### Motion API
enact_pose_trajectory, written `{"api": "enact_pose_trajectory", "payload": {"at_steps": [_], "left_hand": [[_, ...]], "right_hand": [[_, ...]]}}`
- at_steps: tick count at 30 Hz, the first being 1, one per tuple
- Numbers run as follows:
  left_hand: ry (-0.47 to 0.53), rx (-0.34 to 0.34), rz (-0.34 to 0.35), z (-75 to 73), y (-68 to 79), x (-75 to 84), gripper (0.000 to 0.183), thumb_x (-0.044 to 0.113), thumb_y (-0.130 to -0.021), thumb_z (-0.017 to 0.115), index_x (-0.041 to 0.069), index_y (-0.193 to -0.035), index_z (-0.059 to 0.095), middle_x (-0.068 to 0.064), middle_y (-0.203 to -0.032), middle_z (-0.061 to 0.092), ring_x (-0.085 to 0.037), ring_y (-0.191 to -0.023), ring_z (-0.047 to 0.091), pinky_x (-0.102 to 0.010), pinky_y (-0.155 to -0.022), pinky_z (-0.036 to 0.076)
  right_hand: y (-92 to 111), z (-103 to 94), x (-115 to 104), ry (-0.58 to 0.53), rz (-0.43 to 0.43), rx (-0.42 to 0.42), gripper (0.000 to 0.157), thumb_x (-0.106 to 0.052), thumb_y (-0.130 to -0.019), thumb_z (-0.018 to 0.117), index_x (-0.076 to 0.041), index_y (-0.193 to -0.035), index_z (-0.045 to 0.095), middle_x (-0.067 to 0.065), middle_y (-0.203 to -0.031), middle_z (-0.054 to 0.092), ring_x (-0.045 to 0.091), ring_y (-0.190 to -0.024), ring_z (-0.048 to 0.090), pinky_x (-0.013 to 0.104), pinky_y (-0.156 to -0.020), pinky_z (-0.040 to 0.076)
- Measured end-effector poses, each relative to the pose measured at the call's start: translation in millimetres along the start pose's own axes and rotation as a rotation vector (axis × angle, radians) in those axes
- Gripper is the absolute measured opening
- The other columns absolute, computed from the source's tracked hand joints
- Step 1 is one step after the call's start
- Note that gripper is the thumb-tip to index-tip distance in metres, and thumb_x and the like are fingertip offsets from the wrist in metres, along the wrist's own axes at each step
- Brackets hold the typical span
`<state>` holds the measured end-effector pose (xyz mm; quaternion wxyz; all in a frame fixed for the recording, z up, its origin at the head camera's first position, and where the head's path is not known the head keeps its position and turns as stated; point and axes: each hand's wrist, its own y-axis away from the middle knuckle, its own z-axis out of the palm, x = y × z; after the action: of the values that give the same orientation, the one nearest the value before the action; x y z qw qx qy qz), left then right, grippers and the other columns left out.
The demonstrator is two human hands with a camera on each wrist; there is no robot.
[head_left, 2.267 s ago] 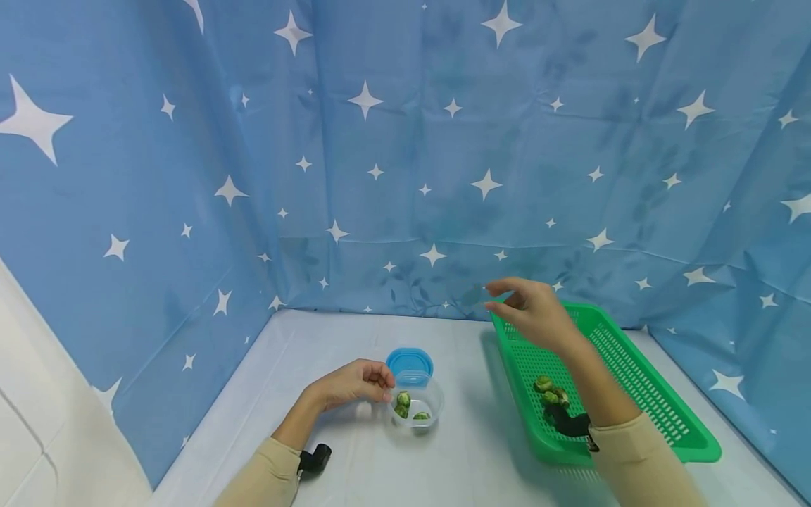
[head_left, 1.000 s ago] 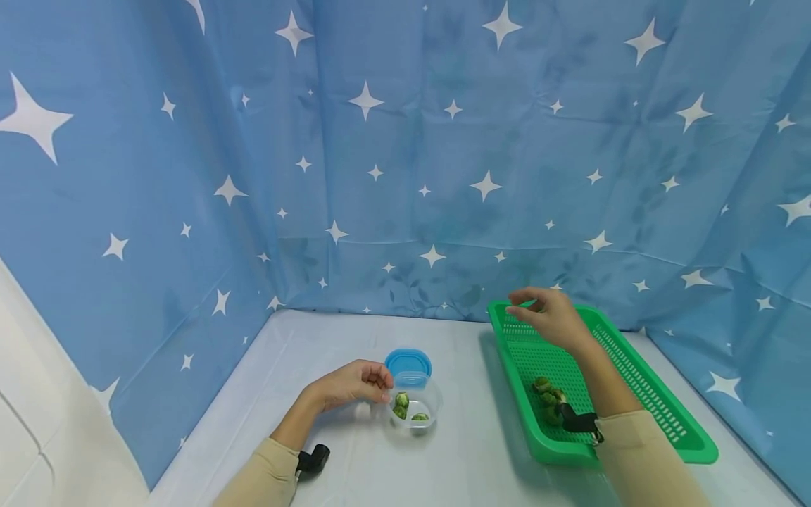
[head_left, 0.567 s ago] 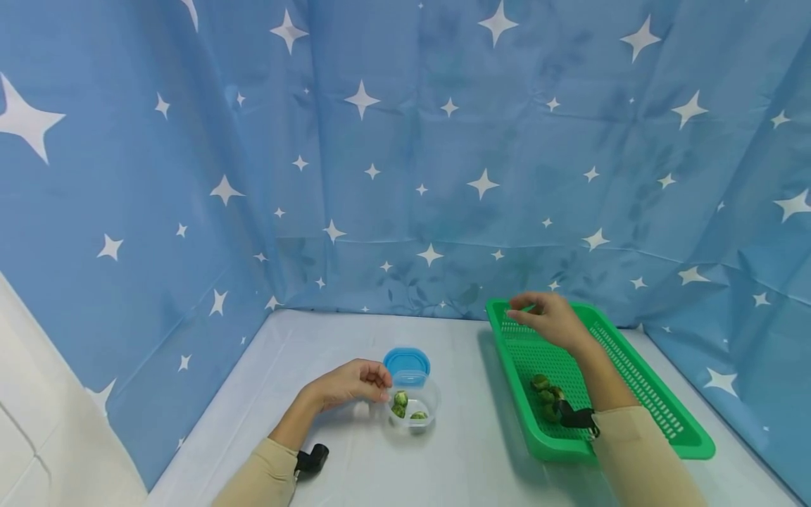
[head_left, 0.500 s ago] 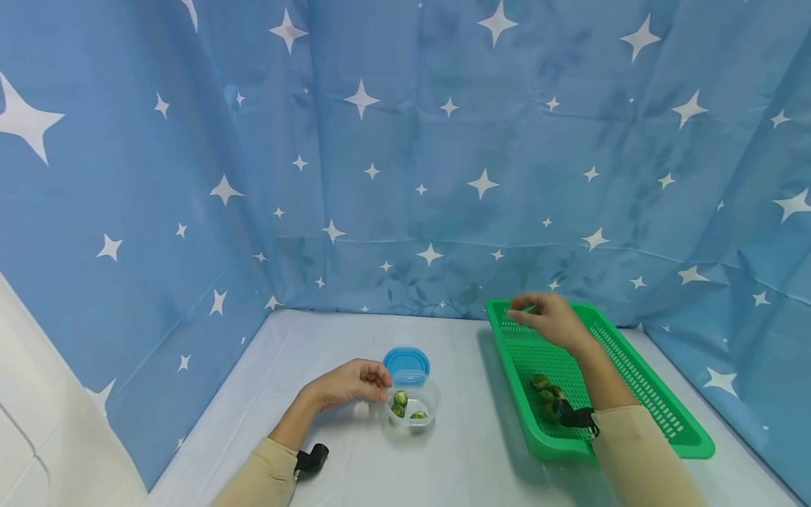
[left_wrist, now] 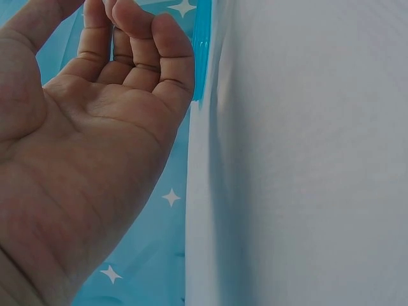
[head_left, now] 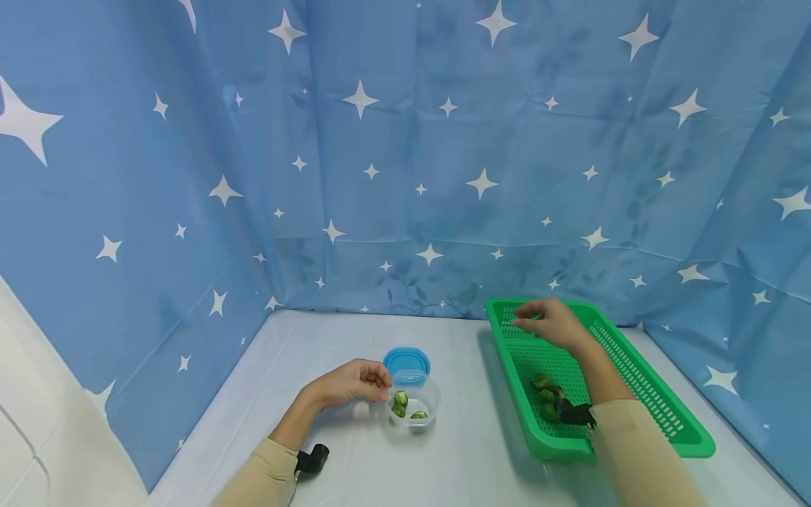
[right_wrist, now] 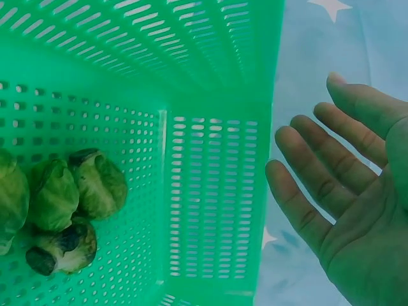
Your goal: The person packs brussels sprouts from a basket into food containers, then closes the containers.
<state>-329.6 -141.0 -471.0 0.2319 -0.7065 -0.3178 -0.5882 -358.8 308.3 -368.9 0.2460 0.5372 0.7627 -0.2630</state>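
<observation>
A small clear plastic container point(head_left: 431, 401) stands on the table with a few Brussels sprouts point(head_left: 400, 400) inside. My left hand point(head_left: 351, 384) is at its left rim, fingers curled and thumb tip against the edge; the left wrist view cuts off the fingertips. In that view the palm point(left_wrist: 89, 146) faces the camera. Over the far end of the green basket point(head_left: 633, 377) hovers my right hand point(head_left: 550, 325), holding nothing. Its fingers are spread and relaxed in the right wrist view. Several Brussels sprouts point(right_wrist: 99, 185) lie in the basket, apart from that hand.
A blue lid point(head_left: 406, 360) lies just behind the clear container. White table cover point(head_left: 472, 422) stretches between container and basket. A blue star-patterned curtain point(head_left: 405, 176) rises behind and at both sides.
My right hand has moved right and lowered from left of the basket's far end to over it. The left hand stays at the container. The sprouts appear unmoved.
</observation>
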Motion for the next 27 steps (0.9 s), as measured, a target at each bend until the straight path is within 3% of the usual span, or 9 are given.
{"api": "enact_pose_trajectory", "payload": {"at_steps": [7,14,20,27], "left_hand": [[0.005,0.006,-0.007,0.0,-0.1,1.4,0.041,0.01,-0.092,0.078,-0.014,-0.12,0.06,-0.001,-0.096,0.065,-0.015,-0.085,0.06,-0.032,-0.079,0.05],[0.011,0.002,-0.003,0.5,-0.6,0.4,0.041,0.01,-0.091,0.078,-0.014,-0.119,0.06,-0.001,-0.096,0.065,-0.015,-0.085,0.06,-0.031,-0.079,0.05],[0.008,0.002,-0.004,0.6,-0.7,1.0,0.041,0.01,-0.091,0.078,-0.014,-0.119,0.06,-0.001,-0.095,0.065,-0.015,-0.085,0.059,-0.032,-0.079,0.05],[-0.001,-0.001,0.005,0.7,-1.3,-0.9,0.04,0.011,-0.092,0.078,-0.013,-0.118,0.06,-0.001,-0.096,0.065,-0.015,-0.085,0.059,-0.032,-0.078,0.05]], "right_hand": [[-0.9,-2.7,8.3,-0.026,0.038,-0.074,0.043,-0.017,-0.099,0.071,0.008,-0.134,0.063,0.029,-0.13,0.065,0.04,-0.111,0.067,0.05,-0.086,0.059],[-1.2,-3.9,16.2,-0.031,0.083,-0.136,0.045,-0.012,-0.094,0.077,0.006,-0.133,0.065,0.029,-0.133,0.065,0.045,-0.121,0.063,0.049,-0.088,0.059],[0.4,-4.4,14.9,-0.01,0.087,-0.178,0.048,-0.011,-0.093,0.077,0.009,-0.134,0.063,0.032,-0.135,0.062,0.046,-0.121,0.063,0.052,-0.089,0.059],[1.0,-4.5,19.4,-0.018,0.105,-0.239,0.039,-0.004,-0.091,0.076,0.009,-0.127,0.067,0.03,-0.129,0.066,0.043,-0.116,0.066,0.055,-0.09,0.058]]}}
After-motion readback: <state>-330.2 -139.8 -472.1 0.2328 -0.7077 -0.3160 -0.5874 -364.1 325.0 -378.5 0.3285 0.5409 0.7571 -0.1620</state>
